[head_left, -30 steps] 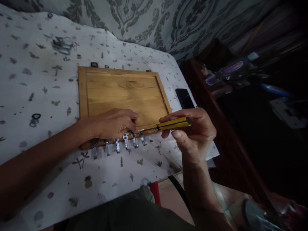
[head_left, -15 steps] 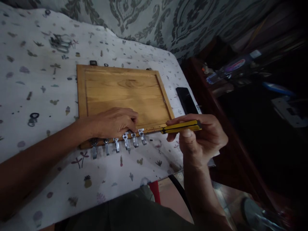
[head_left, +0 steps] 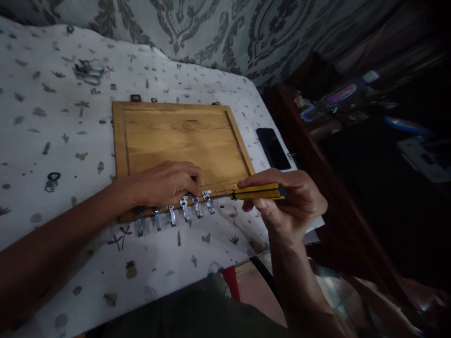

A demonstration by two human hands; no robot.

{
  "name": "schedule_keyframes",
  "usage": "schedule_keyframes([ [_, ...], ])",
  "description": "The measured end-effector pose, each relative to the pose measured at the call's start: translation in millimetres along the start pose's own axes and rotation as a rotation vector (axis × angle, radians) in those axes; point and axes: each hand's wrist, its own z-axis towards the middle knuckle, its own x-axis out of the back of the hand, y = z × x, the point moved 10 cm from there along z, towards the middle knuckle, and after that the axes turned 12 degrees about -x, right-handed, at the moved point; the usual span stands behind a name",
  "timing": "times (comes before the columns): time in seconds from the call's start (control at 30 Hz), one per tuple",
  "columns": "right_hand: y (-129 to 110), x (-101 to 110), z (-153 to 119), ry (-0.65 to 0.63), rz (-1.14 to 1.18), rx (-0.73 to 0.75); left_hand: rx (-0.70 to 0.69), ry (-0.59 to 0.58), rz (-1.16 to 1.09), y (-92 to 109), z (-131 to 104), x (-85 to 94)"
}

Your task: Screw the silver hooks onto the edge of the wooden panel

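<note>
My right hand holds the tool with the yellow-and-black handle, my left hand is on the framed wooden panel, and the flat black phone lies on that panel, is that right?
No, the phone isn't on the panel: the head view shows it on the white patterned tablecloth, right of the panel. Your right hand, left hand and tool are as you said.

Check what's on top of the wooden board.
The left hand lies across the near part of the wooden board; six metal clips line that edge, jutting past it. Wood beneath the palm and fingers is covered.
</note>
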Motion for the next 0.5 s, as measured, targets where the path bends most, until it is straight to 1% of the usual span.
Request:
schedule_keyframes([
  [0.13, -2.8, -7.5, 3.7, -0.085, 0.028, 0.006, -0.005, 0.002, 0.004, 0.5, 0.1, 0.9],
  [0.27, -1.8, -11.5, 5.6, -0.137, -0.009, -0.065, -0.017, -0.01, 0.021, 2.9, 1.3, 3.8],
  [0.33, -3.6, -14.4, 5.8, -0.179, 0.008, -0.092, -0.018, -0.027, 0.018, 3.0, 1.7, 3.4],
  [0.43, -9.8, -18.9, 5.9, -0.254, 0.045, -0.066, -0.02, -0.022, 0.002, 1.8, 1.2, 2.9],
  [0.5, -11.7, -18.1, 6.8, -0.264, 0.029, -0.026, -0.02, -0.003, 0.007, 0.4, 0.4, 3.4],
])
